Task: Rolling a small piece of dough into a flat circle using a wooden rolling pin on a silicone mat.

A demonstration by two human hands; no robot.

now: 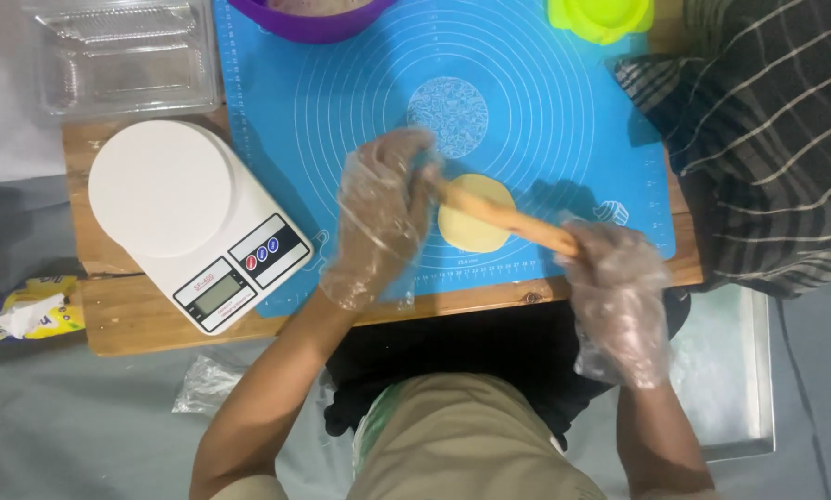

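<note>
Both gloved hands, left hand [383, 218] and right hand [615, 296], have fingers closed around the wooden rolling pin [503, 218], pressing the dough disc [476, 227] flat on the blue mat [545, 102].

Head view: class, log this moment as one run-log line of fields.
left hand: gloved, on rolling pin | right hand: gloved, on pin's other end | dough disc: under pin, on blue mat | kitchen scale: left of mat

The rolling pin [503, 216] hides a strip across the dough disc [476, 215], and its ends vanish under the gloved left hand [383, 218] and right hand [619, 296]. At the mat's [564, 111] far edge, the purple bowl [309, 18] and green cup [601, 14] are cut off. The scale's [198, 222] display is too small to read.
</note>
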